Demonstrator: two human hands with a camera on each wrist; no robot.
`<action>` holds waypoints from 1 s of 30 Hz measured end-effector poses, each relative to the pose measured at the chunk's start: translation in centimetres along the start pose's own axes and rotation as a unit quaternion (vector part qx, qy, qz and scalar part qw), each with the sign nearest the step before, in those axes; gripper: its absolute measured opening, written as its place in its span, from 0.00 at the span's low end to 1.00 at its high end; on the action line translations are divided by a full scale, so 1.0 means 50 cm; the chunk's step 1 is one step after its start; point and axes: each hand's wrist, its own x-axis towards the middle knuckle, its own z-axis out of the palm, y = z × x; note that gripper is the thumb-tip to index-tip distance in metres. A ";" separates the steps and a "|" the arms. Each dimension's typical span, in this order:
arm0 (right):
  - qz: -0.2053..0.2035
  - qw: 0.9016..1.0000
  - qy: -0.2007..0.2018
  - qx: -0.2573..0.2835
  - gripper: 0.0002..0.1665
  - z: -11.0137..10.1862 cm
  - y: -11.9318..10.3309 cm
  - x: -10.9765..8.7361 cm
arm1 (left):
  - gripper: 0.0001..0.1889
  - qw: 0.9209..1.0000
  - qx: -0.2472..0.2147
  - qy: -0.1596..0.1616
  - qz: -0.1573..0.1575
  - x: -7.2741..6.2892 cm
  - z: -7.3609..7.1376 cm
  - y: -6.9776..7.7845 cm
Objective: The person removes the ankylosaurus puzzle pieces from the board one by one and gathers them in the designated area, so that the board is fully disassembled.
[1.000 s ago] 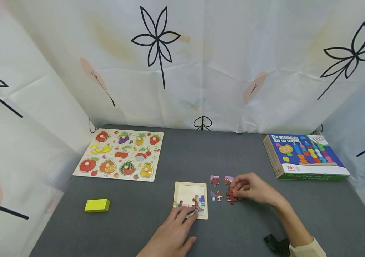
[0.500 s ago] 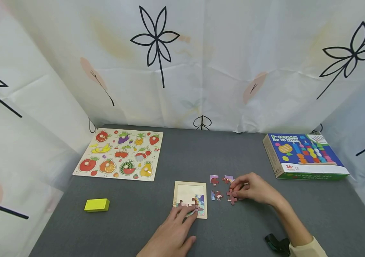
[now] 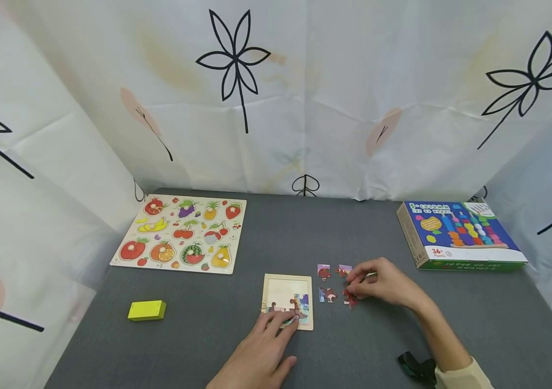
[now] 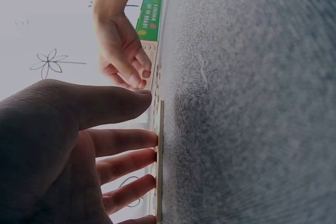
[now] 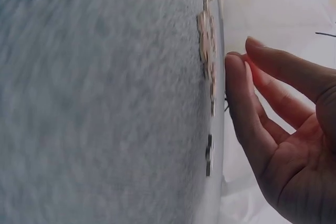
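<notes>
My left hand (image 3: 258, 346) rests its straight fingertips on the near part of a small wooden puzzle tray (image 3: 272, 281), over jigsaw pieces set in its lower part; the fingers hide some of them. In the left wrist view, the fingertips meet the edge of the tray (image 4: 160, 166). My right hand (image 3: 385, 283) hovers with bent, relaxed fingers right over a dark red jigsaw piece (image 3: 349, 299). Nothing shows between thumb and fingers of the right hand (image 5: 283, 124) in its wrist view. Beside it lie three more loose pieces, including a purple-topped one (image 3: 323, 272).
A fruit peg board (image 3: 198, 229) lies at the back left, and a yellow block (image 3: 147, 310) nearer the front. At the back right is a blue bead-set box (image 3: 460, 229). A black object (image 3: 414, 367) sits beside the right forearm. Patterned cloth (image 3: 276, 146) surrounds the table.
The right hand has risen slightly off the dark red piece, its thumb shifting up from the piece's side. That piece turned lighter, then darker again. The left hand stays put.
</notes>
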 end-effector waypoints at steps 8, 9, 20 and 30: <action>-0.024 0.999 -0.024 0.028 0.14 0.028 -0.018 0.020 | 0.33 1.000 0.002 -0.003 -0.001 0.001 0.000 0.000; -0.027 0.999 -0.029 0.032 0.13 0.033 -0.022 0.023 | 0.32 1.000 0.002 -0.001 0.000 0.000 0.000 0.000; -0.053 0.997 -0.047 0.018 0.13 0.087 -0.050 0.075 | 0.31 1.000 -0.005 0.004 0.005 0.001 0.001 -0.002; -0.071 0.993 -0.094 -0.027 0.10 0.133 -0.066 0.117 | 0.33 1.000 -0.016 -0.015 -0.002 0.006 -0.001 -0.004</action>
